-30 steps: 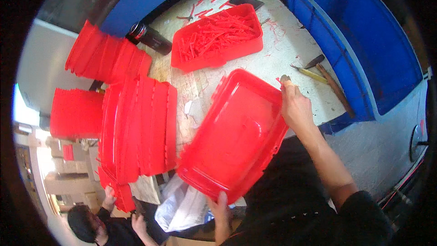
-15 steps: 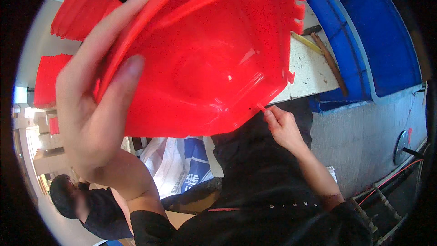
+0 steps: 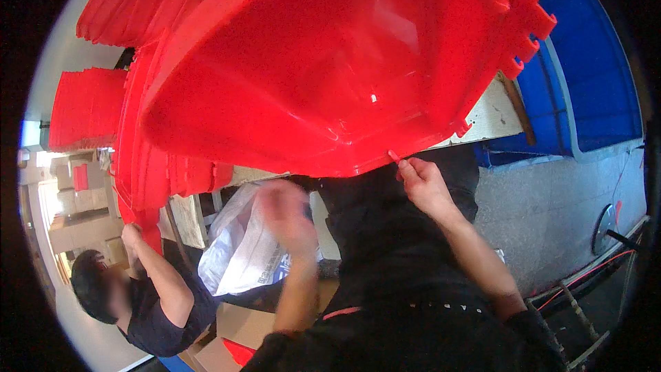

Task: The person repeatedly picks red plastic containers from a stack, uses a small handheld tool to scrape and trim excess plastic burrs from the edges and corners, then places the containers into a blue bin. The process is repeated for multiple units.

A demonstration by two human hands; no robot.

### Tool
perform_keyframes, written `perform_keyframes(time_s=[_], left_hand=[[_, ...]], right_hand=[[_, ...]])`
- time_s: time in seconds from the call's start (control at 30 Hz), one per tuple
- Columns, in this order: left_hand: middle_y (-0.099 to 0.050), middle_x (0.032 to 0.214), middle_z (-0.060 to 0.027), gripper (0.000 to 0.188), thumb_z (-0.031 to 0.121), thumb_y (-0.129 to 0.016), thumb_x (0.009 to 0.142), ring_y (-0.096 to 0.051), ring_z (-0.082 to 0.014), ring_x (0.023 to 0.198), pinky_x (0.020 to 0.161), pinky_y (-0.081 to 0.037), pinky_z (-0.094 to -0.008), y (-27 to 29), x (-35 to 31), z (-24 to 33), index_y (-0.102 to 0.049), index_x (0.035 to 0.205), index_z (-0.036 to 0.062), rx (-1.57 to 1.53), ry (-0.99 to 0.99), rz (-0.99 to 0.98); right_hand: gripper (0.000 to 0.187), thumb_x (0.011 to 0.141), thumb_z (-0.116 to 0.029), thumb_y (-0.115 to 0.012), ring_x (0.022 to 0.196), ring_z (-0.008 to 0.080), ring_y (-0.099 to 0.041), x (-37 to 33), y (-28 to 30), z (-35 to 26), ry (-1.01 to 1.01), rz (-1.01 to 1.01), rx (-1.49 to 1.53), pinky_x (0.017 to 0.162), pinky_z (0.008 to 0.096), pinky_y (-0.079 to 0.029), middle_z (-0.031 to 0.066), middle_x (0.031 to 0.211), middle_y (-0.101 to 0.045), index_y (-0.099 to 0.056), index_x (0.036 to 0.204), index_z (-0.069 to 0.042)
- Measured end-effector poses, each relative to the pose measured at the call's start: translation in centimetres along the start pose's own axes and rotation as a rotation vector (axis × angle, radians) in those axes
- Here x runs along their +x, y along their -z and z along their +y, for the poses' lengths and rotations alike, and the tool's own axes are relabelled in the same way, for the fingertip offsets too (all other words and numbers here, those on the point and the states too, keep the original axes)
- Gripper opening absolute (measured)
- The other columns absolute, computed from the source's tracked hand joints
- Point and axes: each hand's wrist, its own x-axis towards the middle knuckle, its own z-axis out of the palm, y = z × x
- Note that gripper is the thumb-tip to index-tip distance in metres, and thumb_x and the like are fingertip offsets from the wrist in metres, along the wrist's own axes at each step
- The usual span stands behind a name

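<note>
A large glossy red moulded plastic shell (image 3: 303,76) is tilted up in front of me, its hollow side facing me. Small hook-shaped clips line its right edge. At its lower rim my right hand (image 3: 423,182) pinches a thin red plastic tab (image 3: 393,156) between thumb and fingers. My left hand (image 3: 286,213), smeared by motion, is below the shell, apart from its rim and over a white and blue plastic bag (image 3: 241,251). Its fingers cannot be made out.
Stacked red plastic pieces (image 3: 86,110) stand at the left. There a co-worker (image 3: 155,303) in dark clothes reaches toward them. Blue bins (image 3: 592,76) stand at the right beside the pale worktable (image 3: 497,114). A cardboard box (image 3: 241,324) is at lower left.
My left hand has let go of the shell's left rim and dropped down and right. The shell has shifted right. The co-worker's arm has risen toward the red stacks.
</note>
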Motion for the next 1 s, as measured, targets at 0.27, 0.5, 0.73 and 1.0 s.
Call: perform_keyframes(time_s=[0.27,0.5,0.73,1.0], left_hand=[[-0.065,0.076,-0.011,0.042,0.036,-0.054,0.104,-0.062,-0.0142,0.054,0.045,-0.047,-0.0279,-3.3,-3.0,-8.6,-0.064,0.099,-0.0045,0.083,0.734,-0.332],[-0.063,0.07,-0.0105,0.039,0.03,-0.048,0.106,-0.059,-0.0149,0.049,0.044,-0.046,-0.0285,-3.4,-4.7,-8.8,-0.063,0.097,-0.005,0.112,0.688,-0.307],[-0.066,0.068,-0.0103,0.041,0.031,-0.05,0.106,-0.061,-0.0158,0.051,0.049,-0.048,-0.0292,-3.3,-4.0,-8.4,-0.066,0.095,-0.0059,0.159,0.678,-0.349],[-0.067,0.12,-0.0135,0.044,0.04,-0.054,0.103,-0.061,-0.0239,0.115,0.103,-0.045,-0.0392,-7.0,-6.9,-8.2,-0.058,0.128,0.0033,-0.662,1.133,-0.254]], right_hand=[[0.036,0.106,-0.032,-0.052,0.047,0.0053,-0.038,-0.1,-0.1,-1.0,-0.124,-0.046,0.171,0.044,0.0248,-0.027,-0.0042,0.058,-0.045,-0.06,0.083,-0.004],[0.038,0.105,-0.033,-0.053,0.048,0.0058,-0.04,-0.5,-0.9,-2.3,-0.21,-0.064,0.308,0.044,0.0247,-0.029,-0.0042,0.058,-0.047,-0.062,0.085,-0.003],[0.039,0.104,-0.034,-0.055,0.05,0.0064,-0.043,-0.4,-1.2,-1.7,-0.232,-0.077,0.299,0.046,0.0254,-0.032,-0.0027,0.06,-0.051,-0.065,0.086,-0.001],[0.037,0.103,-0.028,-0.053,0.081,0.0282,-0.067,0.2,-2.7,1.3,-0.06,0.002,0.173,0.077,0.0403,-0.052,0.0163,0.086,-0.07,-0.066,0.098,0.007]])
